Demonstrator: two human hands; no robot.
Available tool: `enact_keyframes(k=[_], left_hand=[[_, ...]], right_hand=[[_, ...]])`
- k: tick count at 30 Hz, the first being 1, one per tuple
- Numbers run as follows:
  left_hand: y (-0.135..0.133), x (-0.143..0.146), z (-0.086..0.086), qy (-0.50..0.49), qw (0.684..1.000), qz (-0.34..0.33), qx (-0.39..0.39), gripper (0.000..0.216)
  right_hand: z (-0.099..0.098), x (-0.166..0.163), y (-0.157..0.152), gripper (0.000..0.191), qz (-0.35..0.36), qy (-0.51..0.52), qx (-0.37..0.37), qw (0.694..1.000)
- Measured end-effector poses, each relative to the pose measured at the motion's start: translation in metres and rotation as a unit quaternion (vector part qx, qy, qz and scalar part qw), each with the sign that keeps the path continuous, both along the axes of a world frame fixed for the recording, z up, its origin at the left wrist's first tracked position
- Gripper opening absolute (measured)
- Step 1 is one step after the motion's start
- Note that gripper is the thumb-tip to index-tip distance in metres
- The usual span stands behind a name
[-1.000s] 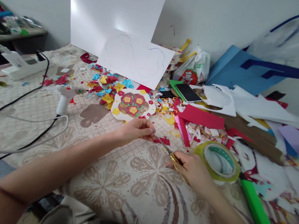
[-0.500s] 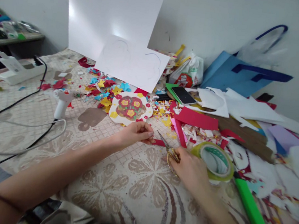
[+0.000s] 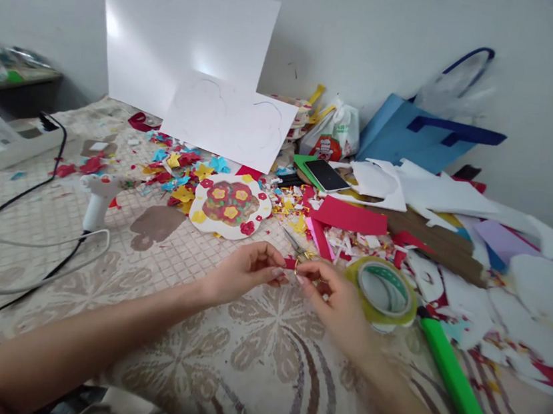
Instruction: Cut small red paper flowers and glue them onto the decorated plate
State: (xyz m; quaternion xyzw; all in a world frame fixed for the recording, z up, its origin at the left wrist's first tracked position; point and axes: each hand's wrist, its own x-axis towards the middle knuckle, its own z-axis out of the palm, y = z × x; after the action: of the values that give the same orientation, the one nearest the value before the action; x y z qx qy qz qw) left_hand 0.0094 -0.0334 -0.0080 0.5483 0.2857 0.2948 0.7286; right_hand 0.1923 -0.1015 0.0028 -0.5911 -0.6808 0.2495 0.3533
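My left hand (image 3: 243, 271) pinches a short red paper strip (image 3: 290, 263) between thumb and fingers. Gold-handled scissors (image 3: 296, 243) stay in my right hand (image 3: 338, 302), a gold loop showing at the fingertips and the blades pointing up and left. The thumb and fingertips of that hand meet at the strip's right end; whether they grip the paper too is hard to tell. Just beyond both hands lies a scalloped white piece (image 3: 258, 206) decorated with red and yellow paper flowers.
A tape roll (image 3: 407, 310) sits right of my right hand, near a long green object (image 3: 460, 391). Glue gun (image 3: 98, 202) and cables are at left. Paper scraps, red card (image 3: 351, 215), a phone (image 3: 327, 175) and a blue bag (image 3: 391, 130) lie behind, beside white boards (image 3: 187, 35).
My right hand has moved left and up to meet my left hand at the red strip. The scissors have turned away from the strip, their blades now beyond the fingers. The view has shifted slightly.
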Motion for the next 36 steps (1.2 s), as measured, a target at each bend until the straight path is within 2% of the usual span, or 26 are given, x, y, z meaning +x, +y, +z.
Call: enact_keyframes(k=[3,8,12,18,23,30,36], left_hand=[[-0.003,0.001,-0.001,0.000,0.999,0.003,0.033,0.020],[-0.005,0.001,-0.003,0.032,0.992,0.009,0.118,0.015],[-0.006,0.001,-0.007,0.053,0.989,-0.004,0.137,0.015],[-0.006,0.003,-0.005,0.020,0.997,-0.007,0.077,0.019],[-0.004,0.002,-0.003,0.041,0.999,0.002,0.030,0.026],[-0.002,0.001,-0.002,0.007,0.997,-0.002,-0.071,0.028],[-0.001,0.001,-0.002,0.005,0.996,0.000,-0.094,0.026]], right_hand=[[0.000,-0.006,-0.002,0.012,0.012,0.061,-0.034,0.997],[-0.005,-0.010,-0.002,0.008,0.011,0.079,-0.048,0.996],[-0.006,-0.012,-0.002,0.006,0.013,0.086,-0.043,0.995],[-0.005,-0.012,-0.002,0.007,0.013,0.074,-0.031,0.997],[-0.007,-0.012,-0.001,0.007,0.013,0.061,-0.026,0.998],[-0.010,-0.013,-0.001,0.007,0.007,0.060,-0.010,0.998],[-0.011,-0.012,-0.002,0.008,0.007,0.041,0.021,0.999]])
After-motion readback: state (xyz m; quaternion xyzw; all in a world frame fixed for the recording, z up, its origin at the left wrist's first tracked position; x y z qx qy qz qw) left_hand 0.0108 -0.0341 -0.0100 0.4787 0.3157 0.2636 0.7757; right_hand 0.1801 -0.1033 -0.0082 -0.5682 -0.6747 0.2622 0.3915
